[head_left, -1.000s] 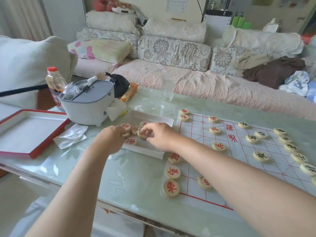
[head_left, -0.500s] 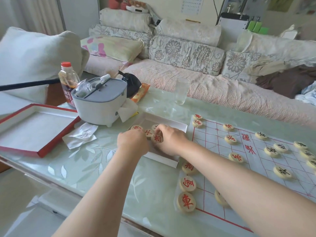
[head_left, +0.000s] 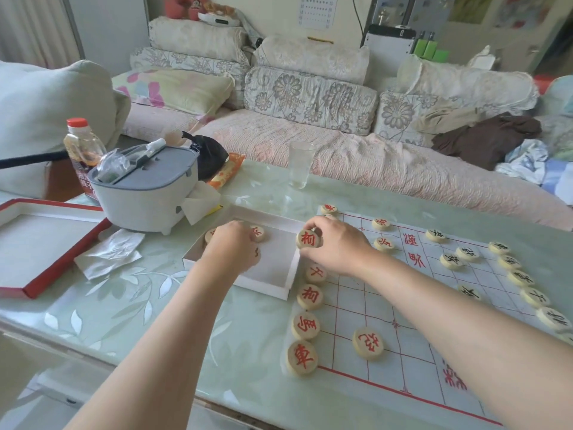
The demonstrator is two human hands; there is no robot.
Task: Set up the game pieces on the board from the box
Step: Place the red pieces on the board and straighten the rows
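Note:
A white paper board (head_left: 412,308) with a red grid lies on the table. Red-lettered wooden discs line its near-left edge, such as one (head_left: 301,357) at the corner; black-lettered discs (head_left: 451,261) sit on its right side. The shallow white box (head_left: 280,287) lies left of the board with a few red discs (head_left: 258,233) in it. My right hand (head_left: 336,246) pinches a red-lettered disc (head_left: 308,239), lifted above the box's right edge. My left hand (head_left: 233,246) is down in the box with curled fingers over discs; what it holds is hidden.
A red-edged box lid (head_left: 46,243) lies at the far left. A grey lidded container (head_left: 145,187), a bottle (head_left: 81,150), crumpled tissue (head_left: 108,256), a black bag (head_left: 207,153) and an empty glass (head_left: 300,164) stand behind the box. A sofa (head_left: 341,156) runs along the table's far side.
My right hand has lifted a red disc out of the box and carried it right, to the board's edge. My left hand has stayed in the box.

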